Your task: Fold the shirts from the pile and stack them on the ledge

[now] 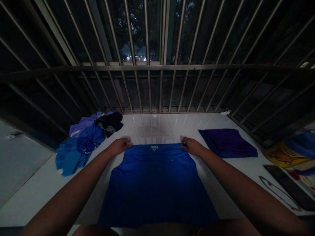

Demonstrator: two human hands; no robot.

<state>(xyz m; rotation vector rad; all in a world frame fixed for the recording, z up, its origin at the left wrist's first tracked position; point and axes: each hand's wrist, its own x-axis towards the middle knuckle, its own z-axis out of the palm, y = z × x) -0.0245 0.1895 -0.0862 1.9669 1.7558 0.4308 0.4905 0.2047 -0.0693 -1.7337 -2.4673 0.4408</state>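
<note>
**Shirt spread flat, far edge held**

Fingers of the left hand [120,145] and right hand [192,146] are curled on the far corners of the blue shirt [157,183], mid-floor [152,126]. Judged: spreading; folding needs even pull. Folded cloth [227,142] lies right, clothes pile [83,141] left.

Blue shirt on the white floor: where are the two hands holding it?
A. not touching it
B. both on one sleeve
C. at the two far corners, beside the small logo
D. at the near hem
C: the left hand and the right hand each pinch a far corner of the blue shirt, either side of the logo.
</note>
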